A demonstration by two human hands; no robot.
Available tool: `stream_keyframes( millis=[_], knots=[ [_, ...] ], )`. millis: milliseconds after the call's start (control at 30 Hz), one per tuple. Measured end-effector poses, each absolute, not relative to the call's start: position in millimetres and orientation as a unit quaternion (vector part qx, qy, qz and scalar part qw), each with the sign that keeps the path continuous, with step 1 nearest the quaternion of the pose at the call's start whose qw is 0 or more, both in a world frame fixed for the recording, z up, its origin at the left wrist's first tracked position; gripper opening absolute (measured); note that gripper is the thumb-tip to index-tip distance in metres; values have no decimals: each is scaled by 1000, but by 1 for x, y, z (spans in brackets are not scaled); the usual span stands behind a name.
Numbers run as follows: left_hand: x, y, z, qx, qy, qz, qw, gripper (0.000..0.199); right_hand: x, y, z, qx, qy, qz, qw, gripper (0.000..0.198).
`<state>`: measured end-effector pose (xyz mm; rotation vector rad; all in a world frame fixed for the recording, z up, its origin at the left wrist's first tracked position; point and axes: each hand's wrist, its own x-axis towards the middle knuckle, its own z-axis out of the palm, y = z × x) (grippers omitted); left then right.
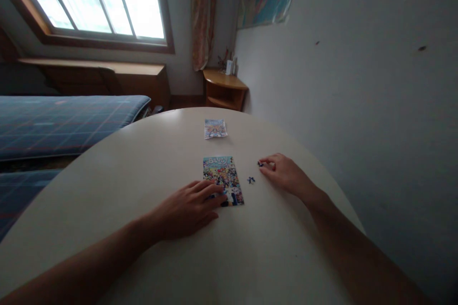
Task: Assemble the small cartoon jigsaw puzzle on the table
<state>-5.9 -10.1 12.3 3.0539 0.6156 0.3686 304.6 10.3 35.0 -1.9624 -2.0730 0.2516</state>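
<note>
A colourful jigsaw puzzle (222, 170) lies flat on the white table, its lower left part covered by my left hand (193, 207). The fingers of that hand are stretched out and rest on the picture. To the right of the puzzle, my right hand (284, 172) pinches a small dark puzzle piece (260, 164) between thumb and forefinger, at or just above the tabletop. One or more loose puzzle pieces (251, 180) lie between the puzzle and my right hand. Farther back is a creased printed sheet or packet (215, 128) with a picture on it.
The round white table (143, 162) borders a pale wall (358, 81) on the right. At the left stands a bed with a blue checked mattress (71, 121). A wooden corner shelf (225, 81) is behind the table, near a curtain (203, 14) and a bright window (96, 0).
</note>
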Motion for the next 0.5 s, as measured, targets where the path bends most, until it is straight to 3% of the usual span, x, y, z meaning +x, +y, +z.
stream_keyframes(
  millis=[500],
  knots=[
    [-7,-9,10,972,188,142,17,35,303,16,34,-691,-693,127,163,16]
  ],
)
